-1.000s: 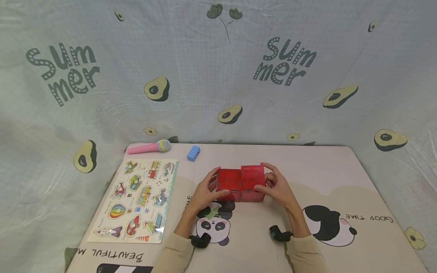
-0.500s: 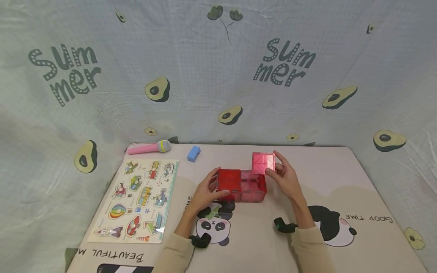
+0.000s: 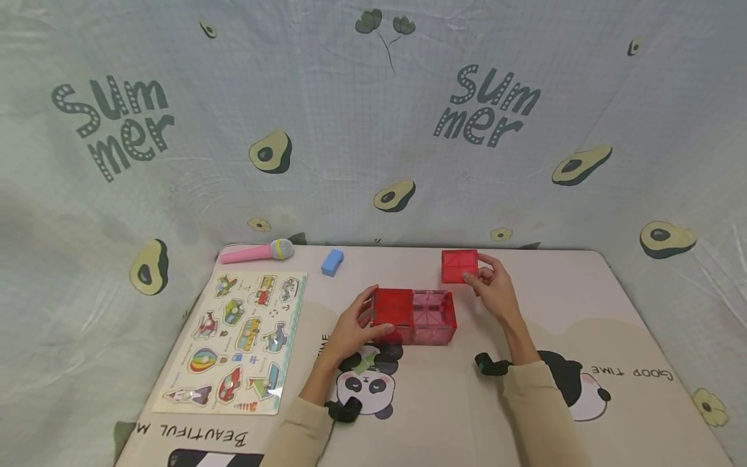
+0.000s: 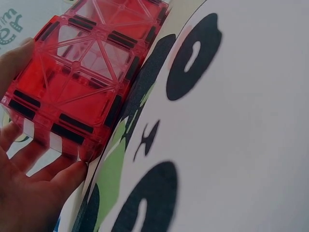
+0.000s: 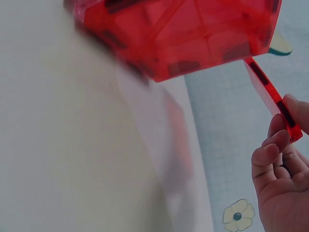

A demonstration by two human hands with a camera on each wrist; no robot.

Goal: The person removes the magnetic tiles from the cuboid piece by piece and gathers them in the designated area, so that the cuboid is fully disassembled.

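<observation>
Half a second ago the translucent red square plastic tile (image 3: 459, 266) overlaps the back right corner of the translucent red two-section plastic box (image 3: 393, 307); now it is clear of it, farther back and to the right. A second ago it lies over the right section, whose inside now shows through while the left section keeps its red top. The right hand (image 3: 495, 288) has moved away with the tile; the left hand (image 3: 350, 331) and the box stay where they were.

There are one loose tile, one box of two sections side by side, one pink toy microphone (image 3: 253, 251) with a grey head, one small blue block (image 3: 332, 263) and one pale picture board (image 3: 244, 371) with colourful vehicle shapes. Two black wrist mounts (image 3: 345, 410) show, one per arm.

The right hand is nearly closed, pinching the tile's right edge between thumb and finger, the other fingers loosely curled; the right wrist view shows the tile almost edge-on. The left hand is partly closed, gripping the left end of the box, thumb at the front, fingers bent around the end, the box near the table's middle
</observation>
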